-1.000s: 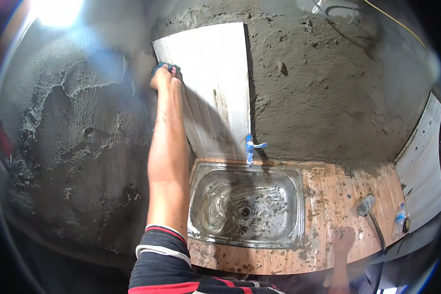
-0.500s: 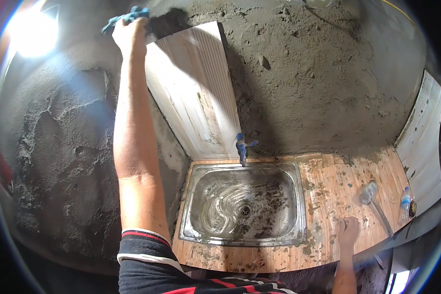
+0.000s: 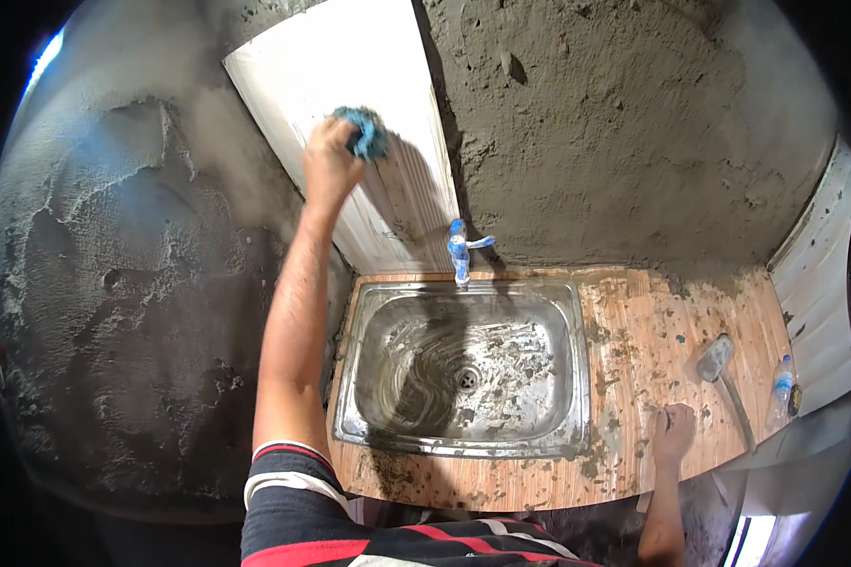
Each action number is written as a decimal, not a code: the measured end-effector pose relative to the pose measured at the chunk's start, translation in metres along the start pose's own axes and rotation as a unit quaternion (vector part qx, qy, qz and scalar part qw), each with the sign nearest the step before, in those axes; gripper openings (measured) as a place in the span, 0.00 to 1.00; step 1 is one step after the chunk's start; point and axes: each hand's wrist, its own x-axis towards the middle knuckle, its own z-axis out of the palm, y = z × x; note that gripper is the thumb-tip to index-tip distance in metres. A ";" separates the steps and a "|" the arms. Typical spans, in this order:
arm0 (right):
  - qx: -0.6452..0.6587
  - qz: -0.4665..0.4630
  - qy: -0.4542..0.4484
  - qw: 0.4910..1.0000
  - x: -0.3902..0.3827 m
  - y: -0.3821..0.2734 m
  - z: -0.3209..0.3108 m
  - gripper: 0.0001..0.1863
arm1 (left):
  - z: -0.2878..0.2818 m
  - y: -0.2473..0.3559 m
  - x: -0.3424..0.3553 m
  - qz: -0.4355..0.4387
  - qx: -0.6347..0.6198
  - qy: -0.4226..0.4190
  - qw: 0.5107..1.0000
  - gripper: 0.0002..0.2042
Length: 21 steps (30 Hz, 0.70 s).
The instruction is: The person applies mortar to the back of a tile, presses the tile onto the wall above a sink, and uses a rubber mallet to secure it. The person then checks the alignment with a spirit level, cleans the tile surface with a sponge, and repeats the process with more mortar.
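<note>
My left hand (image 3: 333, 161) is closed round a crumpled blue-green cloth (image 3: 366, 134), which it presses against a pale ribbed tile panel (image 3: 345, 66) on the wall. Grey smears streak the panel's lower part. Below it, a blue-and-white tap (image 3: 460, 249) juts out over a steel sink (image 3: 581, 378). Wet grey swirls and flecks of mortar coat the basin around the drain. Curled into a fist, my right hand (image 3: 673, 433) rests on the wood-patterned countertop (image 3: 633, 331) right of the sink, with no object visible in it.
A mallet (image 3: 716, 359) with a grey head lies on the mortar-spattered counter, right of my right hand. Beyond it, at the counter's right edge, stands a clear plastic bottle (image 3: 783, 383). Rough grey plaster (image 3: 615, 142) covers the back wall; another pale panel (image 3: 818, 255) is at the right.
My left hand has come down and right with the cloth, from the panel's upper left edge to its middle. The view has shifted slightly. My right hand stays on the counter.
</note>
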 end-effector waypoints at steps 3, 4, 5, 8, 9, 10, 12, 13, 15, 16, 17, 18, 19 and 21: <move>0.003 0.005 -0.025 1.000 0.001 0.001 0.001 0.09 | 0.028 -0.004 -0.076 -0.022 -0.039 -0.015 0.999 0.08; 0.003 0.004 -0.032 0.999 0.000 0.000 0.003 0.09 | 0.036 -0.005 -0.097 -0.025 -0.037 -0.020 0.999 0.08; 0.005 0.009 -0.030 0.999 0.001 -0.001 0.000 0.09 | 0.043 -0.003 -0.117 -0.035 -0.039 -0.023 0.998 0.08; 0.009 0.023 -0.041 0.999 0.003 -0.004 -0.002 0.09 | 0.065 0.008 -0.164 -0.075 -0.049 -0.071 0.993 0.08; 0.015 0.030 -0.045 0.998 0.003 -0.005 -0.003 0.09 | 0.069 0.011 -0.179 -0.100 -0.055 -0.109 0.987 0.09; 0.016 0.028 -0.048 0.998 0.003 -0.005 -0.002 0.09 | 0.075 0.007 -0.200 -0.104 -0.052 -0.110 0.987 0.09; 0.015 0.022 -0.044 0.999 0.002 -0.003 0.002 0.09 | 0.085 0.001 -0.240 -0.127 -0.033 -0.323 0.937 0.10; 0.015 0.022 -0.043 0.999 0.002 0.002 0.003 0.09 | 0.086 0.003 -0.247 -0.127 -0.033 -0.322 0.938 0.10; 0.013 0.000 -0.035 0.999 -0.001 0.009 0.004 0.09 | 0.083 0.002 -0.252 -0.238 -0.055 -0.275 0.930 0.12; 0.018 0.000 -0.039 0.999 -0.001 0.004 0.005 0.09 | 0.067 -0.008 -0.240 -0.266 -0.087 -0.212 0.936 0.14; 0.029 0.005 -0.039 0.999 0.000 -0.003 0.005 0.09 | 0.056 -0.032 -0.228 -0.391 -0.139 -0.183 0.891 0.17; 0.017 0.019 -0.033 0.999 0.001 0.002 -0.002 0.09 | 0.039 -0.002 -0.175 -0.456 -0.143 -0.177 0.861 0.19; 0.017 0.019 -0.037 0.999 0.001 0.003 -0.002 0.09 | 0.017 -0.004 -0.138 -0.455 -0.248 -0.090 0.850 0.20; 0.018 0.023 -0.038 0.999 0.000 0.005 0.003 0.08 | -0.033 -0.004 -0.062 -0.376 -0.324 -0.001 0.868 0.22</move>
